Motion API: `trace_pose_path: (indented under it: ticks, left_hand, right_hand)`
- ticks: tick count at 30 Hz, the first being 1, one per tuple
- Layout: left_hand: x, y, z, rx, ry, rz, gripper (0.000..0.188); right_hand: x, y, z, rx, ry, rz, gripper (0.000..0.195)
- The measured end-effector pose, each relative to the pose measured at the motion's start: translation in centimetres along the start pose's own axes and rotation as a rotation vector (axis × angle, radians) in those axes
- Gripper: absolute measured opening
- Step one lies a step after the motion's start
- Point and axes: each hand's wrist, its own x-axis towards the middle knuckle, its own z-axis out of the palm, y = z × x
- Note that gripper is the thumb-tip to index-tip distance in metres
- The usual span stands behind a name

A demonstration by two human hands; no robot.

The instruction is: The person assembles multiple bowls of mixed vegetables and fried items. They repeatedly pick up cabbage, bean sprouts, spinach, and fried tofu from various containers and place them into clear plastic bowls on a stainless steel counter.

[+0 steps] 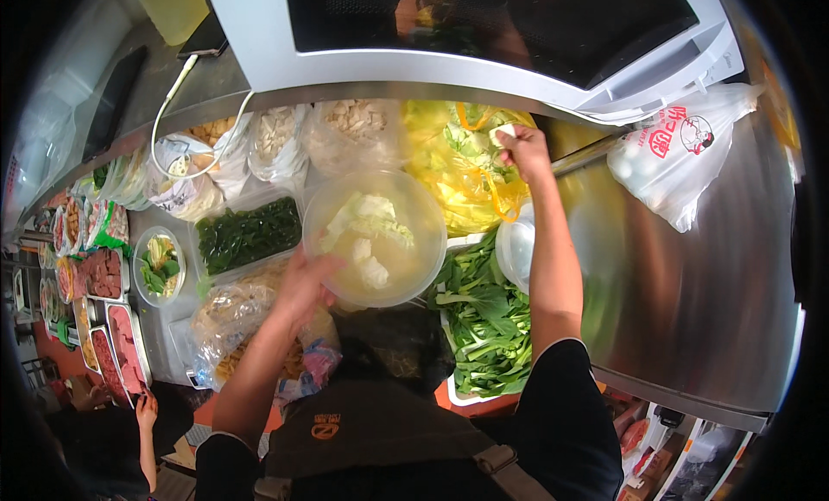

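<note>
My left hand [309,282] grips the rim of a translucent plastic bowl [337,287] on its near left side. Pieces of pale cabbage leaf [372,219] lie inside the bowl. Over at the upper right, my right hand [526,150] pinches a small white piece of cabbage [502,135] above a yellow plastic bag [424,177]. That bag stands open, with chopped cabbage [463,135] in it. Below the right forearm is another clear plastic bowl [513,248], partly hidden by the arm. Leafy greens [486,313] fill a white crate beneath it.
A microwave [401,67] sits on the shelf ahead, a white cable [155,128] hanging at its left. Dark green seaweed [249,232] fills a clear tub. A knotted plastic bag [680,151] rests on the steel counter [654,306]. Beside meat trays [126,345], another person's hand [147,409] shows at lower left.
</note>
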Motion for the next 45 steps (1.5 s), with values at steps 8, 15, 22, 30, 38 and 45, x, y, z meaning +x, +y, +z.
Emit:
trace_pose_path:
  ticks: [8, 15, 22, 30, 38, 45]
  left_hand:
    - [1.5, -0.6, -0.1, -0.009, -0.115, 0.045, 0.067]
    - [1.0, -1.1, -1.3, 0.041, -0.061, 0.012, 0.065]
    - [-1.4, -2.4, -3.0, 0.079, 0.004, -0.007, 0.066]
    - [-5.1, -0.8, -5.0, -0.014, 0.052, 0.059, 0.071]
    - [-3.7, 0.7, -6.9, -0.105, 0.091, 0.043, 0.068]
    - [-0.5, 2.0, -8.0, -0.100, 0.176, 0.105, 0.062]
  right_hand:
    - [-11.7, -8.2, 8.2, -0.152, -0.623, -0.056, 0.035]
    - [-7.8, -7.4, 11.3, -0.256, -0.452, -0.151, 0.028]
    - [3.4, -4.7, 23.0, -0.744, -0.534, -0.232, 0.027]
    - [9.9, 1.9, 30.3, -1.327, -0.472, -0.417, 0.057]
    - [14.4, 4.1, 22.3, -0.496, -0.519, 0.101, 0.024]
    - [5.9, -2.9, 20.4, 0.113, -0.430, 0.175, 0.019]
